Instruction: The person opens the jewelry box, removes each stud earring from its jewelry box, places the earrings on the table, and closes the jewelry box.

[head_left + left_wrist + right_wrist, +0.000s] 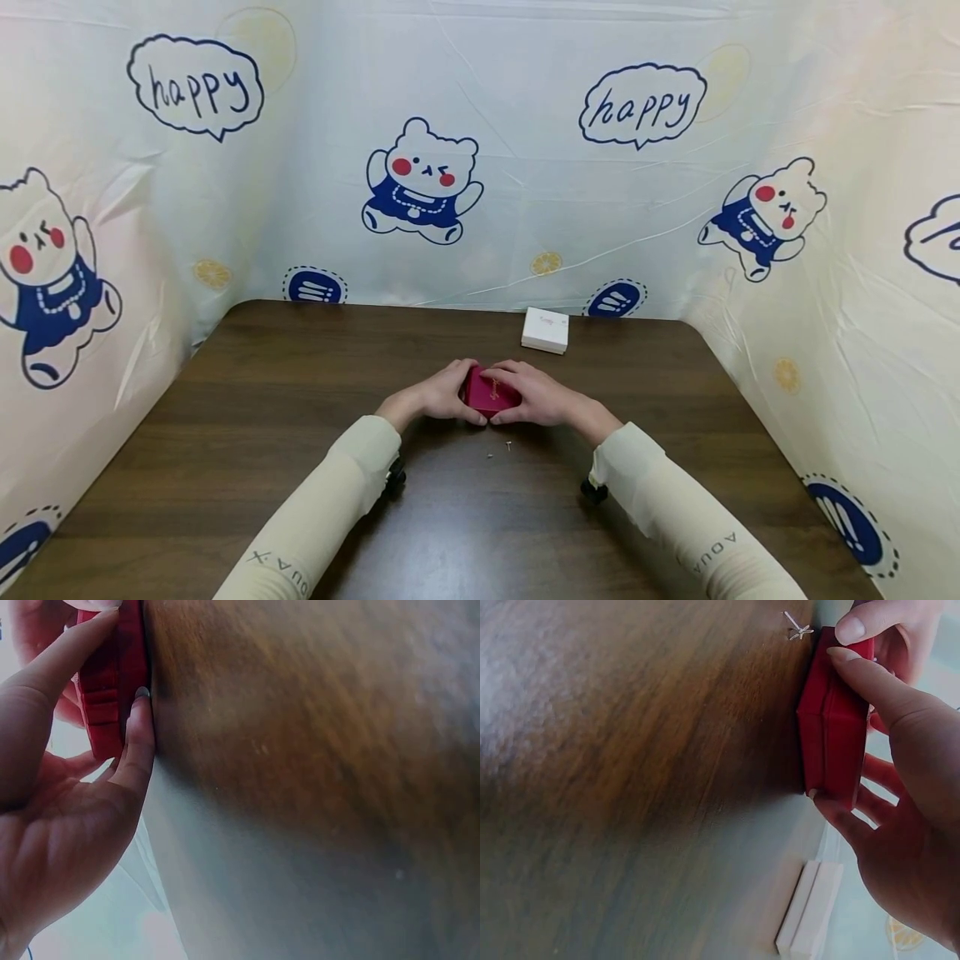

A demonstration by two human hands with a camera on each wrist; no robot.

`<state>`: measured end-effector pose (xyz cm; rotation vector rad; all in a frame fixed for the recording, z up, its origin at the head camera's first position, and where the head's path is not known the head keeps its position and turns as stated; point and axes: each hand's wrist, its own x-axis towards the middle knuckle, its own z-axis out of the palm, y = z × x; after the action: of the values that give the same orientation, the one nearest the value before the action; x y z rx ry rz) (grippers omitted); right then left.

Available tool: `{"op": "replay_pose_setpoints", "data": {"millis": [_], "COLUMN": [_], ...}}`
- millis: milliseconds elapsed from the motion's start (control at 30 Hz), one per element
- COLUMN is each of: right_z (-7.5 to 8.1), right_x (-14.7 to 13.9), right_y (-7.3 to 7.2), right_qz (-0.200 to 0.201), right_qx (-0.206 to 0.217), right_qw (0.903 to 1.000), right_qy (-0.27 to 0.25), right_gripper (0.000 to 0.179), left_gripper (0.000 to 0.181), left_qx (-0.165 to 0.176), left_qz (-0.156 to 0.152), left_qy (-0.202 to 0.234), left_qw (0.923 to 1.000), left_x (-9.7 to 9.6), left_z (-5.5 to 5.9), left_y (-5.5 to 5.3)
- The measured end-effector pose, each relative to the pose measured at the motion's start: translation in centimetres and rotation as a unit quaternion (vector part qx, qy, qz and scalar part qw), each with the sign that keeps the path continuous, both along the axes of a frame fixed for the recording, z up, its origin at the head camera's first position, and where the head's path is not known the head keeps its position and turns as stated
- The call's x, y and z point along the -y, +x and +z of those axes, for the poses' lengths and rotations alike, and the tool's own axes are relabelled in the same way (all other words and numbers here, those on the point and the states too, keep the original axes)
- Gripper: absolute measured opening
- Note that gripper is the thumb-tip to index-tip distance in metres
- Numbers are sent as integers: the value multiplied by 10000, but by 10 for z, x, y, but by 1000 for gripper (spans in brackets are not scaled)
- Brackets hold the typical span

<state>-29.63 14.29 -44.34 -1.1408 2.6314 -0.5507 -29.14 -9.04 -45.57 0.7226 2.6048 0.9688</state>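
A small red jewelry box (492,392) with gold lettering on top rests on the brown table between both hands. My left hand (444,393) grips its left side, thumb at the near face. On the right side my right hand (542,396) holds it, fingers over the top and far edge, thumb in front. The right wrist view shows the lid down against the base along a seam (826,712). Just in front of the box lies a thin metal stud earring (800,631) with a star-like head. Beside it sits a tiny speck-like piece (490,456), too small to identify.
A white box (545,330) stands near the table's back edge, behind and right of the red one. The brown table (300,467) is bordered by a printed cloth (510,192) at the back and both sides.
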Motion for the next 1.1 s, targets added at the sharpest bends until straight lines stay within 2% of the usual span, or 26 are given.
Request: {"op": "replay_pose_setpoints", "data": {"millis": [500, 833, 1100], "right_z": [0, 2, 11], "right_x": [1, -2, -8], "right_y": [0, 2, 5], "right_qz": [-12, 49, 36], "right_qx": [161, -15, -224], "right_qw": [9996, 10000, 9997], "right_qy": [-211, 17, -18], "right_gripper": [73, 74, 63], "left_gripper": [88, 89, 89], "left_qx": [89, -119, -216], "left_qz": [-4, 134, 210], "left_qy": [29, -94, -24], "left_qw": [10000, 9998, 9995], "left_x": [-1, -5, -1], "left_z": [2, 3, 7], "left_y": [0, 1, 0]}}
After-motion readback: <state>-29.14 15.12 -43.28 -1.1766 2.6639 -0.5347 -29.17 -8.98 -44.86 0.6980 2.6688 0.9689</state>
